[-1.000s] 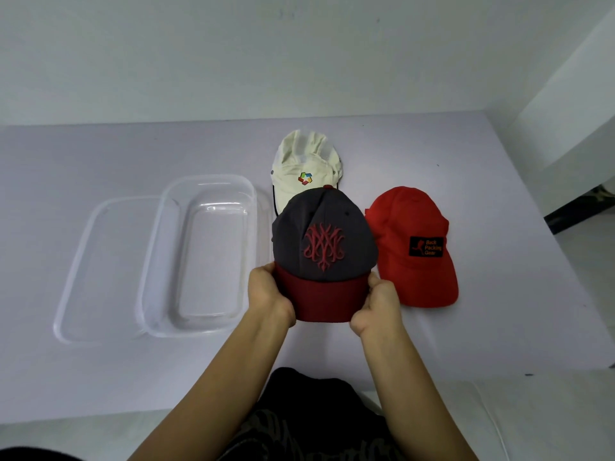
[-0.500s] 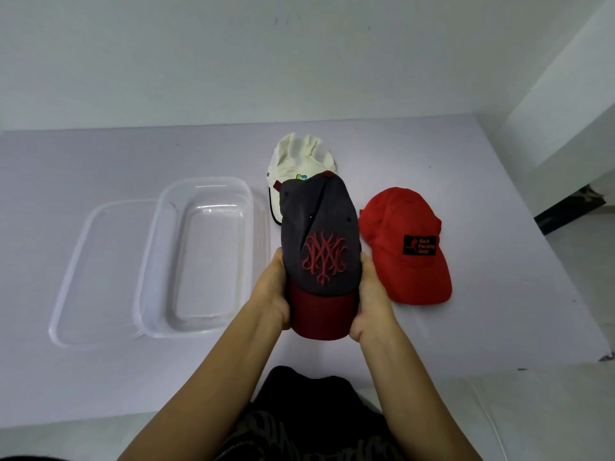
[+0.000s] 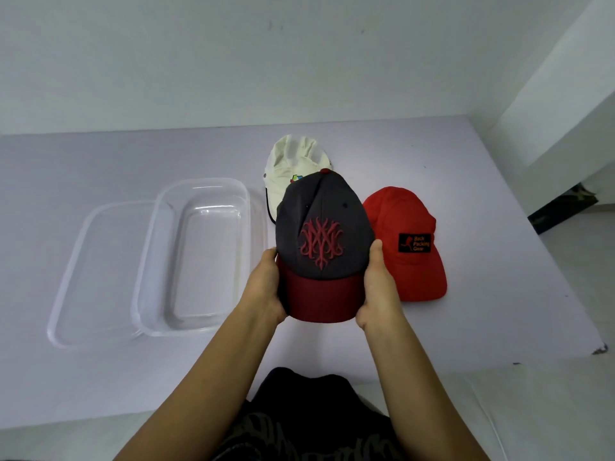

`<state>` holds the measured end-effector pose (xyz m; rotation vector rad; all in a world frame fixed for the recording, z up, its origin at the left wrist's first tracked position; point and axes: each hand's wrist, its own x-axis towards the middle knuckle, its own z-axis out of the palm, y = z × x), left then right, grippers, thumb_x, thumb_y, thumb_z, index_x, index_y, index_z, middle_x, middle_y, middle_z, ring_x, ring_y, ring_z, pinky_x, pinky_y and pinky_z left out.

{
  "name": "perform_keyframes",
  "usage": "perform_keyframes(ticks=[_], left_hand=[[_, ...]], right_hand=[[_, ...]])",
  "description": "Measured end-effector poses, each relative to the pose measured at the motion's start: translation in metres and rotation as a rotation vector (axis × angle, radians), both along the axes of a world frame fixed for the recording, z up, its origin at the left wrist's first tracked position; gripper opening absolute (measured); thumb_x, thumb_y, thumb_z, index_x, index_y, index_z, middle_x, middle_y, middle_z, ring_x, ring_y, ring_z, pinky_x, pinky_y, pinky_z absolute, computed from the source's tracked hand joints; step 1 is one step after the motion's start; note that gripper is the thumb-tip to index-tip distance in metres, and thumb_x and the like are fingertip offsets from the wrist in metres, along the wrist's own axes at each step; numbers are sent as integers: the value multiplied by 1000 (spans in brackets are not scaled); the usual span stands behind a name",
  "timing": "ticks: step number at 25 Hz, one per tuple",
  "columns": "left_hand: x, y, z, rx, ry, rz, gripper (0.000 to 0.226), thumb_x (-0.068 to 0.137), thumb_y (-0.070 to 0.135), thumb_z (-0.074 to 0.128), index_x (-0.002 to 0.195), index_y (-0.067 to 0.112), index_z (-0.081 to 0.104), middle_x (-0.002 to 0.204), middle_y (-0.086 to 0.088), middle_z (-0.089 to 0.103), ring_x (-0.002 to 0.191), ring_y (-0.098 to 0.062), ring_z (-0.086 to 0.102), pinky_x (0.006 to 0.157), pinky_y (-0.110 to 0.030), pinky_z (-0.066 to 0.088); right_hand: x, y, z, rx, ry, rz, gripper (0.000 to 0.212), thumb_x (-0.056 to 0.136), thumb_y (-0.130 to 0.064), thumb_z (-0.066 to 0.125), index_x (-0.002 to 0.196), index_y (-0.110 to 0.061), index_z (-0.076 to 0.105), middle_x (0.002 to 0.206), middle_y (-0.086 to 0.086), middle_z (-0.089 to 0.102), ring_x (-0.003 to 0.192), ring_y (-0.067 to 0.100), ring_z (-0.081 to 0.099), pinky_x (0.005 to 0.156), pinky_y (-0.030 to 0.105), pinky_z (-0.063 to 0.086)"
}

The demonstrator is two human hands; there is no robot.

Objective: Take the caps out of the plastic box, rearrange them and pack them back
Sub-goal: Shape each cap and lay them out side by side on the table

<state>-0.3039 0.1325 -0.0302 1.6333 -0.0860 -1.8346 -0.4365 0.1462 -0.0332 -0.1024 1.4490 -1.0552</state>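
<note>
A pale table (image 3: 100, 154) fills the view, set against a white wall. On its left part stands the clear box (image 3: 203, 182) with nothing in it, and its lid (image 3: 96, 277) lies flat just beside it on the far left, its edge tucked under or against the box; which, I cannot tell.

Three caps are out. The grey cap (image 3: 324, 224), with a dark red brim and a red emblem, is in the middle, held up in front of the person with the brim towards them. It seems to be off the table. The red cap (image 3: 412, 271), with a black patch, lies flat to the right of it. The white cap (image 3: 289, 158) lies further back, partly hidden behind the grey crown, near the box's right rim.

The left hand (image 3: 264, 287) and right hand (image 3: 377, 291) clasp the grey cap from either side where crown meets brim. Each thumb lies up along the crown, and the other fingers are hidden beneath.

By the look of it, the taking out is done, since the box holds nothing. The rearranging is under way with the grey cap, perhaps being shaped or squeezed narrower. Packing has not begun: all three caps have yet to go back in, and the lid is off.
</note>
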Motion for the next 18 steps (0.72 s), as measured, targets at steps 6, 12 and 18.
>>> perform_keyframes(ticks=[6,12,18], left_hand=[[0,4,2,-18,44,7,35,94,38,48,110,14,68,98,-10,73,87,-28,69,69,-41,57],[22,25,6,-949,-566,-403,85,74,4,51,148,30,19,157,3,17,142,-10,22,105,-15,35],[18,28,-9,-1501,-1182,-554,42,88,8,45,128,15,52,131,-12,60,128,-32,46,97,-39,49]], right_hand=[[5,5,1,5,-139,14,50,94,-50,41,126,-16,58,120,10,66,90,24,65,84,43,53],[-13,1,1,-46,-226,-106,37,99,-29,40,125,-6,55,82,7,72,72,17,69,55,29,59],[-13,2,11,-204,-140,48,37,100,-22,37,132,-7,48,111,11,64,88,16,63,67,26,57]])
